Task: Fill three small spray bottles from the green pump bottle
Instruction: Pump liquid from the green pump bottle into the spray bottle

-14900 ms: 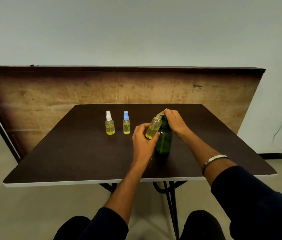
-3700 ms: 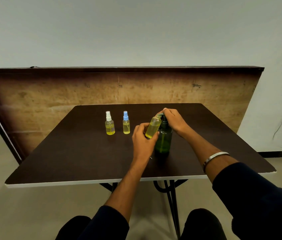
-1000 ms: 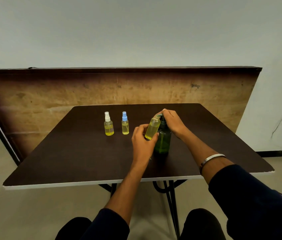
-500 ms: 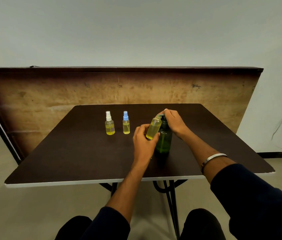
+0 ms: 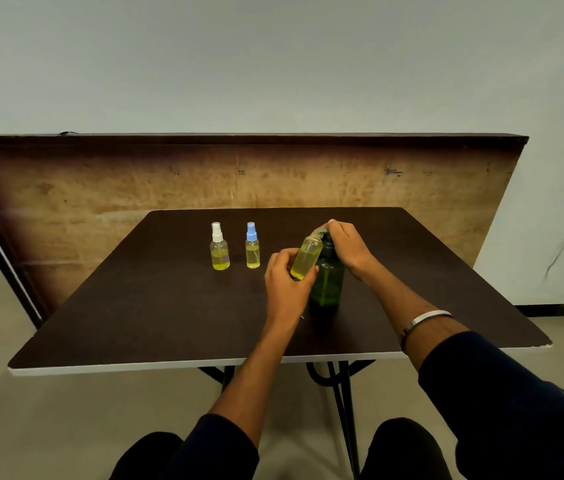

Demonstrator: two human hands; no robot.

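Your left hand (image 5: 287, 282) grips an uncapped small spray bottle (image 5: 306, 257), tilted with its mouth at the spout of the green pump bottle (image 5: 327, 284). Your right hand (image 5: 346, 247) curls over that pump head. Two capped spray bottles (image 5: 219, 247) stand left of your left hand on the table (image 5: 155, 306).

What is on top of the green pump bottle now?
The right hand rests on top of the green pump bottle, with its fingers over the pump head. Only a bit of the spout shows, at the mouth of the small bottle in the left hand.
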